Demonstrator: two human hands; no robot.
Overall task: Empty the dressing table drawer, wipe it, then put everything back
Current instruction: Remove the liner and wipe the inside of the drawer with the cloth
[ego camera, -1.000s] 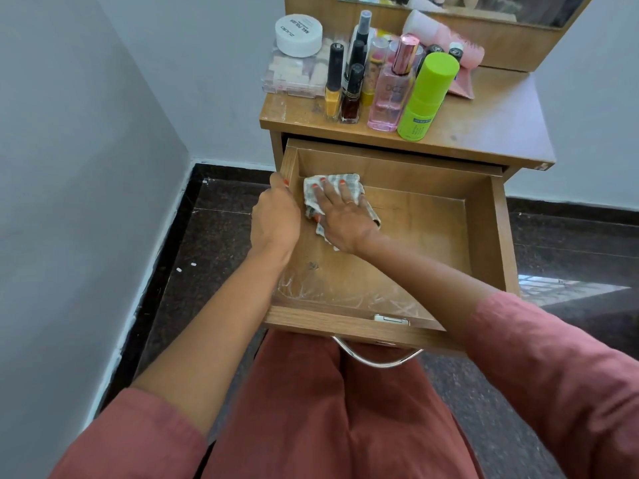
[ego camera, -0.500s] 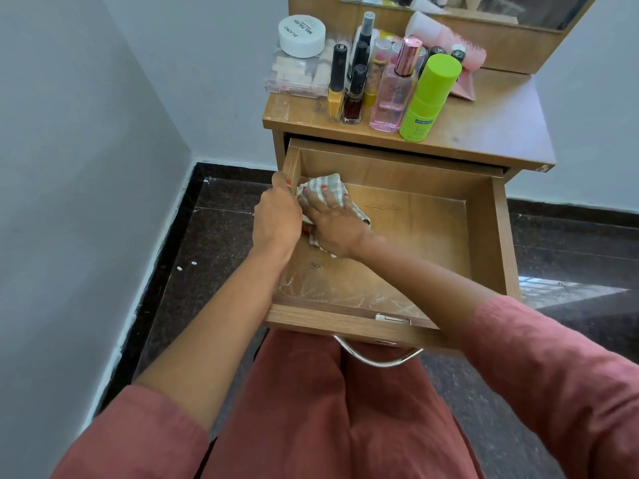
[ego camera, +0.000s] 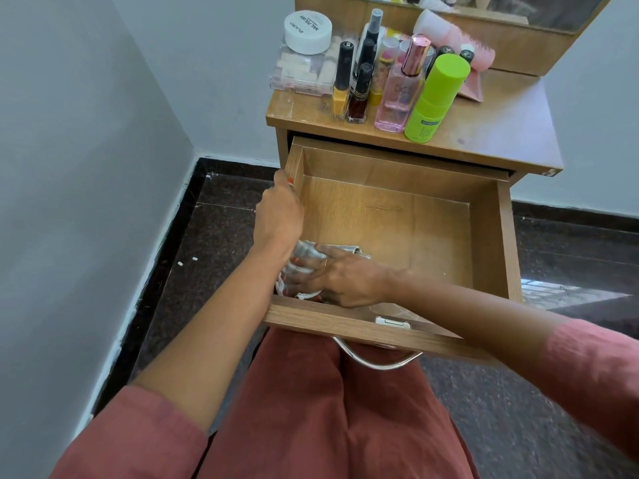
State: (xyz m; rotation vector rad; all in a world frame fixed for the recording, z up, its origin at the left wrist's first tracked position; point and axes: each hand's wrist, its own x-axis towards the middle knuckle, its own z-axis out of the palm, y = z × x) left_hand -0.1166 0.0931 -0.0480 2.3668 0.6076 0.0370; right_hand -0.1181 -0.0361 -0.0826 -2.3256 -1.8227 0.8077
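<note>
My left hand (ego camera: 278, 210) curls over the left wall of the smooth wooden drawer (ego camera: 505, 236). At lower centre, my right hand (ego camera: 345, 280) presses flat fingers onto the crumpled checked cloth (ego camera: 304, 252).

A single camera sits on the person's head and looks forward and steeply down onto the open drawer (ego camera: 491, 236), which lies close below and fills the middle of the frame. Its wide lens (this is the only camera, so no second view shares the scene) takes in the person's lap (ego camera: 328, 409) at the bottom, the dressing table top (ego camera: 501, 133) and the mirror (ego camera: 536, 8) edge at the top, and the wall (ego camera: 86, 167) on the left.
</note>
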